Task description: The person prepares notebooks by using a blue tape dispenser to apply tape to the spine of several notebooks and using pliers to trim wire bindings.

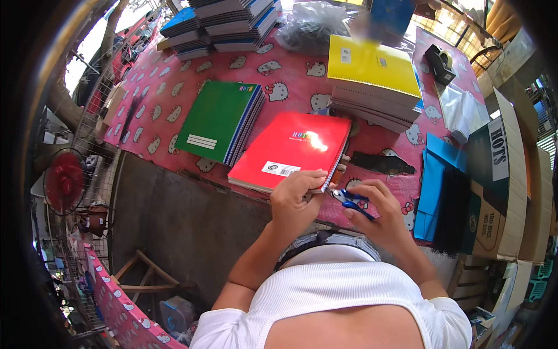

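A red spiral-bound notebook (285, 148) lies at the near edge of the table, its wire coil along the right side. My left hand (297, 198) grips its near right corner, thumb and fingers closed beside the end of the coil. In my right hand (381, 206) is a small pair of pliers (358, 205) with blue handles. The jaws of the pliers are close to the coil's near end; whether they touch the wire I cannot tell. A stack of green notebooks (218, 122) sits to the left, and yellow notebooks (372, 67) are piled behind on the right.
The table has a pink patterned cover (157, 110). Tall notebook stacks (232, 29) and a clear plastic bag (314, 26) stand at the back. A tape dispenser (440, 65) is at the far right. Blue sheets (431, 186) and an open cardboard box (494, 192) are on the right.
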